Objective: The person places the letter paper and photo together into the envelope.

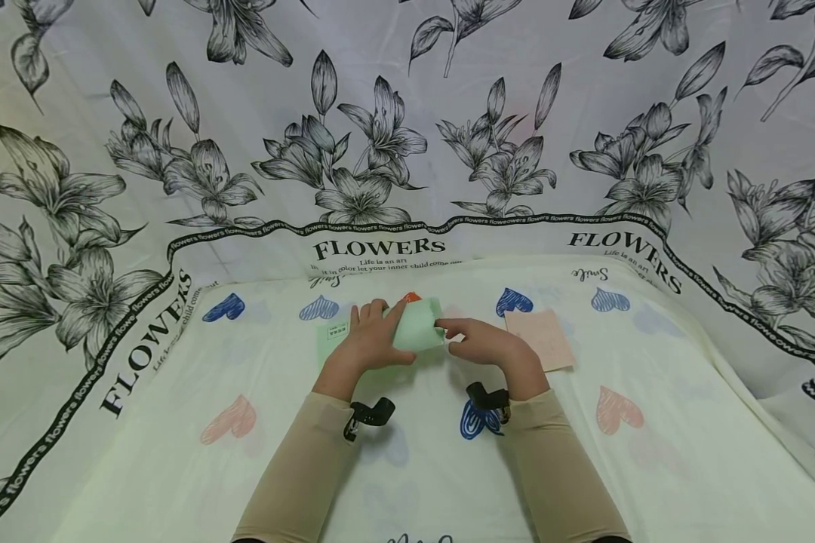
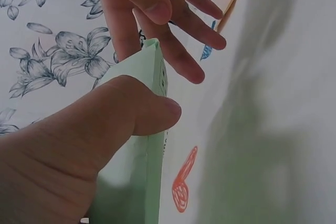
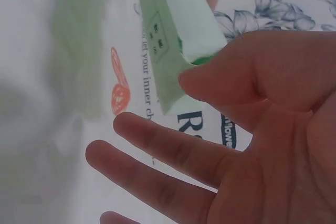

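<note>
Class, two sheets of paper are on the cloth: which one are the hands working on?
The green sheet: the left hand and right hand both pinch it, folded. The pink sheet lies flat, untouched, beside the right hand.

head view looks down; wrist views closely share the green paper.

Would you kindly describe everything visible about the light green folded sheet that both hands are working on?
The light green sheet looks like thin matte paper or soft foam, part folded over on itself, with a small printed label near one edge. It lies mid-table on the heart-print cloth, a small orange piece just behind it. The left hand presses its thumb on the fold, and the right hand pinches the right edge. A pink sheet lies apart to the right.
</note>
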A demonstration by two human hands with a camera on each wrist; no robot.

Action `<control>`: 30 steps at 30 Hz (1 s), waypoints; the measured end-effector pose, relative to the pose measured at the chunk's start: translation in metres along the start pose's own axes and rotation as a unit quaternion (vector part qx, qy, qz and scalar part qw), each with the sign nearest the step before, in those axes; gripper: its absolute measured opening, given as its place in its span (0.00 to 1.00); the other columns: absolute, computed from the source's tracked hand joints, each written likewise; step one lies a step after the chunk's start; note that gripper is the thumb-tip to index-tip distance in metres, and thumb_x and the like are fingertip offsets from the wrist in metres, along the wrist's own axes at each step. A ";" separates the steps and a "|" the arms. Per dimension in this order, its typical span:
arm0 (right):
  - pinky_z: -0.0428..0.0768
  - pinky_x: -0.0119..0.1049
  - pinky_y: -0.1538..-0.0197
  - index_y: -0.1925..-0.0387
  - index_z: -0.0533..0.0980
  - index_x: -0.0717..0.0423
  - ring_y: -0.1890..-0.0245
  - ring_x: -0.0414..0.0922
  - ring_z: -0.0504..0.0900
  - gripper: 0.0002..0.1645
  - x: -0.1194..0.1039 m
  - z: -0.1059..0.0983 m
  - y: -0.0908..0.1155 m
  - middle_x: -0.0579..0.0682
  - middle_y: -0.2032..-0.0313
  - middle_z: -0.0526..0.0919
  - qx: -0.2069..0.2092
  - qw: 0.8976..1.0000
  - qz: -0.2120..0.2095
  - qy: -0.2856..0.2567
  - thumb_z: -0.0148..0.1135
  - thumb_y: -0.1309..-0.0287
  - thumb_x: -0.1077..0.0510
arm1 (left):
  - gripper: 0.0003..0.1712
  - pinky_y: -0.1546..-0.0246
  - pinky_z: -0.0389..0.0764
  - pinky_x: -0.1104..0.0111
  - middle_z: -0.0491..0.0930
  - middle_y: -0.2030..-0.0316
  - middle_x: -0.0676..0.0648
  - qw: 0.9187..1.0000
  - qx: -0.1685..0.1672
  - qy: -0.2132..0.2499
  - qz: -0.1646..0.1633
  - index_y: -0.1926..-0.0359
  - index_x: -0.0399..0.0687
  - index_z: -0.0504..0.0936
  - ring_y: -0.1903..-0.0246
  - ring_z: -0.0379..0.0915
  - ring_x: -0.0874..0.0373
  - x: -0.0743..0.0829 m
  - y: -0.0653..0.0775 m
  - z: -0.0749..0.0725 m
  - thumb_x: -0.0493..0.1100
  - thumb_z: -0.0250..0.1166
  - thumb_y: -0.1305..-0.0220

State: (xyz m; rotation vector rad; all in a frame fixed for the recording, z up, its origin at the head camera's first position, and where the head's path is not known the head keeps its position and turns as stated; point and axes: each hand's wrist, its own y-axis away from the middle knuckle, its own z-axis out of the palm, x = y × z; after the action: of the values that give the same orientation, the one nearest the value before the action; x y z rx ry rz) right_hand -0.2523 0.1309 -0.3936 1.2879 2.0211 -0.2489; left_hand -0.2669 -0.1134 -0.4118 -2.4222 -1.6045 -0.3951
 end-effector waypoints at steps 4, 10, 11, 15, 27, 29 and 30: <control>0.74 0.57 0.36 0.23 0.63 0.55 0.36 0.58 0.73 0.37 -0.001 0.002 -0.001 0.60 0.33 0.73 -0.006 1.000 -0.014 -0.007 0.53 0.32 0.60 | 0.63 0.27 0.37 0.37 0.61 0.34 0.35 1.000 0.006 0.001 0.018 0.18 0.51 0.54 0.32 0.54 0.38 0.001 0.000 -0.001 0.63 0.76 0.48; 0.72 0.57 0.33 0.23 0.63 0.57 0.33 0.59 0.71 0.37 0.003 0.002 -0.003 0.59 0.30 0.71 -0.008 1.000 -0.017 -0.009 0.53 0.32 0.59 | 0.63 0.26 0.38 0.38 0.62 0.36 0.37 1.000 0.002 0.004 0.027 0.18 0.51 0.54 0.33 0.55 0.40 0.003 0.000 -0.001 0.63 0.75 0.48; 0.72 0.57 0.33 0.23 0.63 0.56 0.33 0.59 0.71 0.37 0.004 0.002 -0.003 0.59 0.31 0.71 -0.008 1.000 -0.013 -0.011 0.53 0.32 0.58 | 0.62 0.26 0.38 0.38 0.62 0.36 0.37 1.000 0.001 0.005 0.025 0.19 0.52 0.55 0.33 0.55 0.40 0.003 0.000 0.000 0.63 0.75 0.48; 0.72 0.58 0.35 0.23 0.65 0.50 0.35 0.58 0.73 0.35 0.011 -0.001 -0.001 0.59 0.36 0.76 0.006 1.000 0.000 -0.018 0.52 0.31 0.57 | 0.62 0.27 0.40 0.37 0.62 0.37 0.36 1.000 0.001 -0.001 0.021 0.19 0.51 0.56 0.34 0.56 0.40 0.002 0.000 0.000 0.63 0.76 0.48; 0.69 0.60 0.33 0.27 0.69 0.58 0.34 0.62 0.71 0.29 0.054 -0.031 0.015 0.64 0.37 0.76 0.138 0.988 0.065 0.010 0.49 0.25 0.55 | 0.63 0.27 0.35 0.37 0.60 0.35 0.34 1.000 -0.012 0.006 0.011 0.18 0.52 0.54 0.31 0.53 0.36 0.004 0.001 -0.002 0.62 0.77 0.48; 0.69 0.60 0.33 0.27 0.68 0.58 0.34 0.62 0.71 0.29 0.060 -0.034 0.017 0.64 0.37 0.76 0.146 0.986 0.075 0.016 0.49 0.25 0.55 | 0.63 0.27 0.36 0.36 0.60 0.35 0.34 1.000 -0.012 0.006 0.010 0.19 0.52 0.55 0.31 0.53 0.36 0.004 0.001 -0.002 0.62 0.77 0.48; 0.68 0.60 0.32 0.27 0.68 0.59 0.34 0.63 0.71 0.29 0.062 -0.035 0.018 0.64 0.37 0.76 0.151 0.985 0.081 0.018 0.49 0.25 0.55 | 0.62 0.27 0.36 0.36 0.60 0.35 0.34 1.000 -0.012 0.006 0.010 0.19 0.52 0.55 0.31 0.53 0.36 0.004 0.001 -0.002 0.62 0.77 0.48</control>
State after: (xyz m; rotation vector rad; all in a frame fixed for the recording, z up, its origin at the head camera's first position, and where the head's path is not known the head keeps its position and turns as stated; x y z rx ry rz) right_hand -0.2682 0.2016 -0.4056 1.6448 1.9486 -0.4715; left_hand -0.2643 -0.1113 -0.4084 -2.4473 -1.5792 -0.4273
